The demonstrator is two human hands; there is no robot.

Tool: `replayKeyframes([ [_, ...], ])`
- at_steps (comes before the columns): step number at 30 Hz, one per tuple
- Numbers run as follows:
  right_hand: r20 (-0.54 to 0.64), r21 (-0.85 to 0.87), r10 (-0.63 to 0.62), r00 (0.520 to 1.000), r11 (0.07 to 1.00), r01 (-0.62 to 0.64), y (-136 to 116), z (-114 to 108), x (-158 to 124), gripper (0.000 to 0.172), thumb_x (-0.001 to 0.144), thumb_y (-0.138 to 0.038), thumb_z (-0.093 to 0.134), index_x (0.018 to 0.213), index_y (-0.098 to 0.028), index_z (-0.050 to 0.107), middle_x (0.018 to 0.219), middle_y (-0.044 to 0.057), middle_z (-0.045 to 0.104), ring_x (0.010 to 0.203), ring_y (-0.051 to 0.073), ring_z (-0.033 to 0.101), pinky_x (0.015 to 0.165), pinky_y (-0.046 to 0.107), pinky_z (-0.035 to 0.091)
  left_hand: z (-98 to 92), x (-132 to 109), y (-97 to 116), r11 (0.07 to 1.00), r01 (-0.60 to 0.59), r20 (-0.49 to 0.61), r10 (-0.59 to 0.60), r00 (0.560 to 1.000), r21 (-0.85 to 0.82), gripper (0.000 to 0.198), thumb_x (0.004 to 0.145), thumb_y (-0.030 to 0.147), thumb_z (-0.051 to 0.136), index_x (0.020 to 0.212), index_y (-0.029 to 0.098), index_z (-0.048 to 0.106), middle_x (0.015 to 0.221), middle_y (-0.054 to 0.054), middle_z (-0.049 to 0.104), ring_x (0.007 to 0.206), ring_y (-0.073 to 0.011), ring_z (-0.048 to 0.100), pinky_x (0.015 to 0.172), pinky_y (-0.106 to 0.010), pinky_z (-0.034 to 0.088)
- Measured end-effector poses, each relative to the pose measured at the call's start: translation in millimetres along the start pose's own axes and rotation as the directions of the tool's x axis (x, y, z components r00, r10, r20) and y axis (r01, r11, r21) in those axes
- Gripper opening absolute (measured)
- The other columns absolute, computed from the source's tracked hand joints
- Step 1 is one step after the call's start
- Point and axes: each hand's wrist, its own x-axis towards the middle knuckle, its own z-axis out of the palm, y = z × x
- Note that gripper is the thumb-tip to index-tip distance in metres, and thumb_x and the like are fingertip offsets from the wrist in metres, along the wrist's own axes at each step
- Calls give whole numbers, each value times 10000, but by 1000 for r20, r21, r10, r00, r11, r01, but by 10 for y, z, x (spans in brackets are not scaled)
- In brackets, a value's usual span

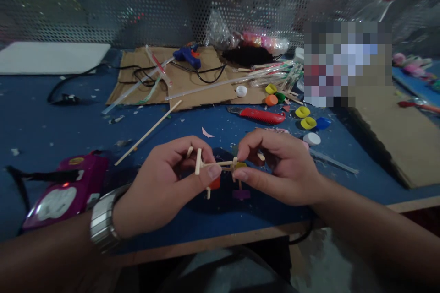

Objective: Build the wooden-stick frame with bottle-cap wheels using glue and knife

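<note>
A small frame of pale wooden sticks [216, 164] is held between both hands over the front of the table. My left hand [178, 174] pinches its left part, with a short crosspiece standing up between thumb and fingers. My right hand [275, 165] grips the right end, where another short stick crosses it. Below the fingers show an orange-red piece [215, 183], a bit of yellow [241, 165] and a purple piece [241, 194] on a thin stick. Whether these coloured pieces are fixed to the frame, I cannot tell; fingers hide the joints.
A red utility knife [263, 115] lies beyond my hands, near several bottle caps [271, 100]. Further back, a blue glue gun [187, 56] rests on cardboard [202, 87]. At left are a long wooden stick [147, 132] and a purple box with a cable [68, 187].
</note>
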Motion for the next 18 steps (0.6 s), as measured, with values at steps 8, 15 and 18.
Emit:
replayKeyframes([
  [8, 7, -3, -24, 1000, 1000, 24, 19, 12, 9, 205, 904, -235, 917, 916, -169, 723, 762, -35, 685, 602, 64, 534, 553, 204, 430, -10, -76, -34, 944, -220, -31, 234, 972, 247, 102, 937, 234, 785, 891, 218, 695, 792, 36, 726, 624, -79, 644, 538, -161, 482],
  [15, -26, 15, -91, 995, 996, 92, 85, -2, -15, 177, 882, -218, 932, 932, -205, 762, 751, -38, 715, 610, 88, 571, 599, 256, 451, -65, -76, -158, 750, -518, 20, 561, 828, 411, 248, 890, 144, 857, 1040, 281, 713, 780, 64, 692, 683, -123, 593, 792, -338, 506],
  [18, -17, 43, -104, 994, 994, 105, 96, -1, -25, 180, 884, -206, 928, 941, -217, 757, 771, -34, 720, 630, 99, 586, 621, 267, 469, -74, -47, -108, 668, -563, 76, 610, 789, 487, 217, 902, 117, 823, 960, 286, 699, 685, 91, 677, 592, -116, 577, 842, -386, 478],
])
